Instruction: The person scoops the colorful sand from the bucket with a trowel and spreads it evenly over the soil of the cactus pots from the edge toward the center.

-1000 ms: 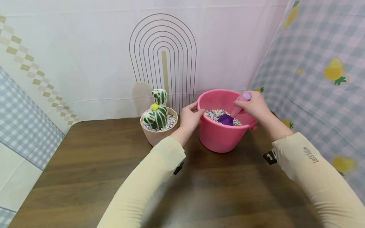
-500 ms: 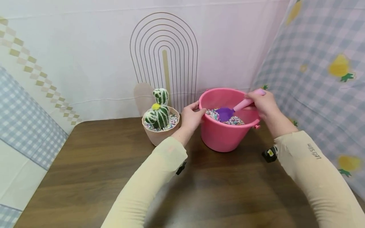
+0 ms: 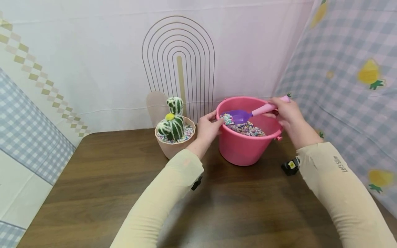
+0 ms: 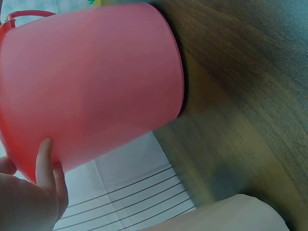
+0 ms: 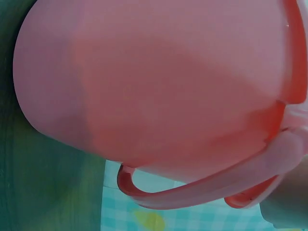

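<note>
A pink bucket (image 3: 242, 150) stands on the table, partly filled with small multicoloured pebbles (image 3: 252, 130). My left hand (image 3: 208, 128) grips its left rim; the left wrist view shows fingers (image 4: 44, 163) against the outer wall. In my right hand (image 3: 286, 113) is the pink handle of a scoop, whose purple blade (image 3: 241, 116) lies inside the bucket, above the pebbles, tilted to the left. Pale pebbles sit at the blade's tip, close to my left thumb. The right wrist view is mostly filled by the bucket wall (image 5: 168, 86); my right fingers are barely visible there.
Left of the bucket, close to my left forearm, stands a beige pot (image 3: 170, 150) holding a green-and-white cactus (image 3: 175, 128) among similar pebbles. The bucket's carrying handle (image 5: 192, 192) hangs at its side. Patterned cloths (image 3: 338, 113) rise behind and right of the brown table (image 3: 102, 193).
My right hand has drawn back to the right and the scoop has risen out of the pebbles, its handle now lower and flatter, carrying some pebbles. The left hand keeps its grip on the rim.
</note>
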`<action>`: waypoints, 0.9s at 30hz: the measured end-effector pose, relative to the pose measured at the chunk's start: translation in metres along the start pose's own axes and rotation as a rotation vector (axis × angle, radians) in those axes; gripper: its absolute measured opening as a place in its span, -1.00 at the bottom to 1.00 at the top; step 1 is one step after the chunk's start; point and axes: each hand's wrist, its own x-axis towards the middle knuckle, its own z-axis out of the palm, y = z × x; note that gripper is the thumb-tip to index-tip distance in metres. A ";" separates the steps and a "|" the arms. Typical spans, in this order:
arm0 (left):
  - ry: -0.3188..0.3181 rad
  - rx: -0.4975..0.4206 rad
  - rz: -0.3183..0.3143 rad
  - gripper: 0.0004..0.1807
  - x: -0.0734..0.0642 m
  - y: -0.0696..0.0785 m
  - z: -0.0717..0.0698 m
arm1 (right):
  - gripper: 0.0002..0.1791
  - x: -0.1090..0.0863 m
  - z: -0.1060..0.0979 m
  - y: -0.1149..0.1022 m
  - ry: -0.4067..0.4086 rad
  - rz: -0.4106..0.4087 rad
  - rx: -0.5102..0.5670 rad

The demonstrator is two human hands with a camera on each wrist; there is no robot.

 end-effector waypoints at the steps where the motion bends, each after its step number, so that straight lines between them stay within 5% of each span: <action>1: 0.000 -0.001 0.000 -0.45 0.000 0.000 0.000 | -0.83 0.000 -0.001 0.000 -0.011 0.018 0.014; 7: 0.006 -0.004 -0.005 -0.44 0.000 -0.001 0.000 | -0.84 0.000 -0.003 -0.002 -0.065 0.098 0.026; 17: 0.013 -0.001 -0.005 -0.46 0.000 -0.001 0.000 | -0.84 0.001 -0.004 -0.002 -0.067 0.067 -0.030; 24: 0.013 0.000 -0.007 -0.46 0.001 -0.002 0.002 | -0.79 0.006 -0.004 0.002 0.045 -0.135 -0.569; 27: 0.013 0.002 -0.003 -0.45 0.001 -0.002 0.001 | -0.85 0.008 -0.001 0.005 0.038 -0.154 -0.614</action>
